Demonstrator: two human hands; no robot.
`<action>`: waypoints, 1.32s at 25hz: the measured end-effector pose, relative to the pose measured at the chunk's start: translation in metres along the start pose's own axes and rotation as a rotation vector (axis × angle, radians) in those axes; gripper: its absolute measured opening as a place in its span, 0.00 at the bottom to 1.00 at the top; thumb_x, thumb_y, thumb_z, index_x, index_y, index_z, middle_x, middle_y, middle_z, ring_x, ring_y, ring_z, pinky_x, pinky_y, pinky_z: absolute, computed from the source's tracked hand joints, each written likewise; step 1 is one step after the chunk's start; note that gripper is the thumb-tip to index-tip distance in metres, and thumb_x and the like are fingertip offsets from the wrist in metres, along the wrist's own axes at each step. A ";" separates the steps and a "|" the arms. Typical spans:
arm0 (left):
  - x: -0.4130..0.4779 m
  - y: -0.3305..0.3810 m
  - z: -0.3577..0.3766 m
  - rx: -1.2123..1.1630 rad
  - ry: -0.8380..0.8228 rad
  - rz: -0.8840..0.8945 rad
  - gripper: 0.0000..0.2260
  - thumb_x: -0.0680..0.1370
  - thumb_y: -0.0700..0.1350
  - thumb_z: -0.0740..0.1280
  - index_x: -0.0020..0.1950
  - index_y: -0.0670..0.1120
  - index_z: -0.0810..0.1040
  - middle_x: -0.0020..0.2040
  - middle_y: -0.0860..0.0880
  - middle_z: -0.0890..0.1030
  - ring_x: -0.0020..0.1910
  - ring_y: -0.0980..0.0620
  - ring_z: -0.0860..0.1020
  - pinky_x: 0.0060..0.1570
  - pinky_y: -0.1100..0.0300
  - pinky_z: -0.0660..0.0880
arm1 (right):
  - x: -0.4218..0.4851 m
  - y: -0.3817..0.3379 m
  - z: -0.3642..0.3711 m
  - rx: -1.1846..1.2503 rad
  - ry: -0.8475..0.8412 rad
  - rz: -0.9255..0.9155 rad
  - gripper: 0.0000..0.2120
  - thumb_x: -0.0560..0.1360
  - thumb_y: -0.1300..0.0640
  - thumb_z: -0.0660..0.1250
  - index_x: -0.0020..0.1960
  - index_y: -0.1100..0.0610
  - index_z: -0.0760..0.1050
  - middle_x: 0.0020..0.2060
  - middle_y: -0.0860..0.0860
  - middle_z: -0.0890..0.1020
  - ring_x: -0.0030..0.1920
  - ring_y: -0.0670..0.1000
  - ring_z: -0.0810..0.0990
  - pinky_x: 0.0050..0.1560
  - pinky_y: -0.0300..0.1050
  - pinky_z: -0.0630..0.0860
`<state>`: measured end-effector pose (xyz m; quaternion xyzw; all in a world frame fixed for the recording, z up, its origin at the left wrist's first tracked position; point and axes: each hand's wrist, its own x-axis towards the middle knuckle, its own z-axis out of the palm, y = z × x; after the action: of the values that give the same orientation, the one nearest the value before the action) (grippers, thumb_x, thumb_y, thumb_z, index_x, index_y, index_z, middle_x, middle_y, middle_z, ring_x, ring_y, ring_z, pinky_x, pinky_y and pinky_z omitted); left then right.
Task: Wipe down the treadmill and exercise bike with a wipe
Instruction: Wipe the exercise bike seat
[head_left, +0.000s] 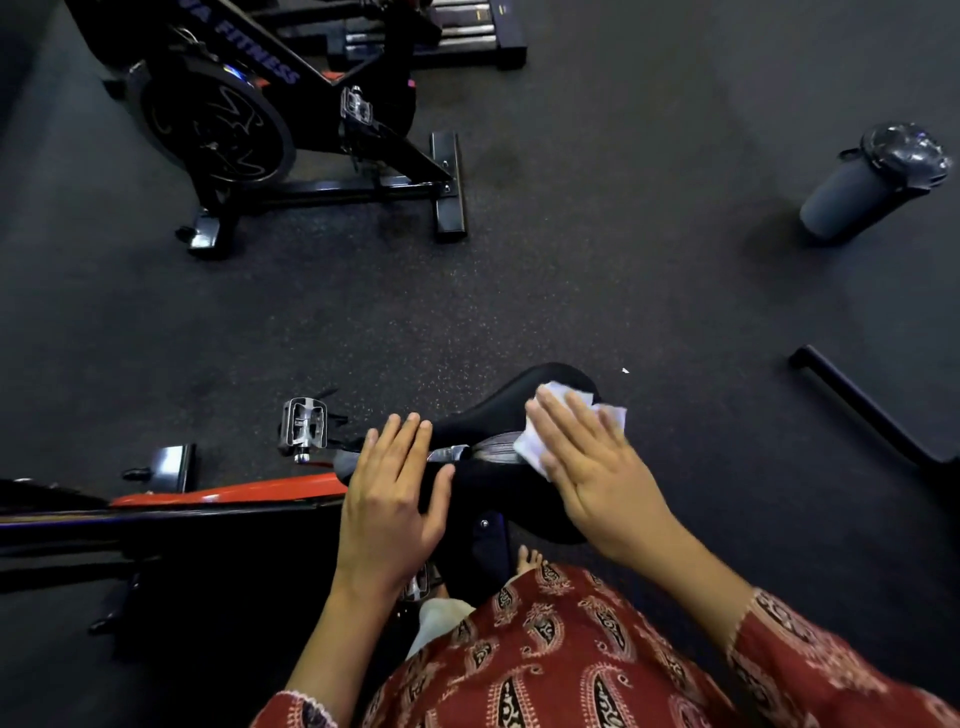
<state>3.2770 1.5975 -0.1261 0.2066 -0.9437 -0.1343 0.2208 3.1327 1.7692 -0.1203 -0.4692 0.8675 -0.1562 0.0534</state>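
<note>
On the saddle (511, 408) of the near exercise bike (234, 491), my right hand (592, 467) presses the white wipe (532, 449) flat, fingers straight. My left hand (389, 499) lies flat on the saddle's nose, steadying. Seat underway; by my reckoning the frame, pedals and treadmill are left.

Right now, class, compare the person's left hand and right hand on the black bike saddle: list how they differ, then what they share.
1. The right hand presses a white crumpled wipe onto the black padded bike saddle; the left hand has no wipe.
2. The right hand lies over the saddle's wider end; the left hand rests on its narrower end, nearer the red frame tube.
Shared: both lie flat on the saddle with straight fingers.
</note>
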 end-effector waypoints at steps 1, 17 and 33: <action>-0.001 -0.001 -0.001 0.000 0.007 -0.005 0.21 0.77 0.49 0.61 0.61 0.35 0.77 0.62 0.39 0.78 0.64 0.41 0.74 0.67 0.48 0.63 | 0.014 -0.003 0.000 -0.019 -0.004 0.082 0.25 0.83 0.49 0.44 0.74 0.58 0.65 0.73 0.53 0.66 0.74 0.54 0.60 0.72 0.53 0.51; -0.011 -0.021 -0.030 -0.869 0.324 -1.069 0.10 0.74 0.36 0.70 0.53 0.45 0.81 0.47 0.51 0.84 0.48 0.56 0.81 0.54 0.60 0.77 | 0.091 -0.094 0.010 -0.085 -0.298 -0.052 0.23 0.81 0.47 0.45 0.49 0.57 0.76 0.46 0.54 0.81 0.48 0.60 0.78 0.55 0.54 0.66; 0.002 -0.022 -0.054 -1.392 0.328 -1.408 0.09 0.81 0.40 0.59 0.48 0.40 0.78 0.48 0.45 0.81 0.49 0.52 0.79 0.47 0.59 0.77 | 0.000 -0.049 0.033 -0.268 0.091 -0.594 0.21 0.80 0.64 0.54 0.71 0.59 0.69 0.72 0.54 0.67 0.72 0.59 0.65 0.70 0.56 0.63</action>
<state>3.3078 1.5683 -0.0860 0.5586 -0.2758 -0.7264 0.2903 3.1801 1.7365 -0.1358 -0.6971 0.7071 -0.0703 -0.0955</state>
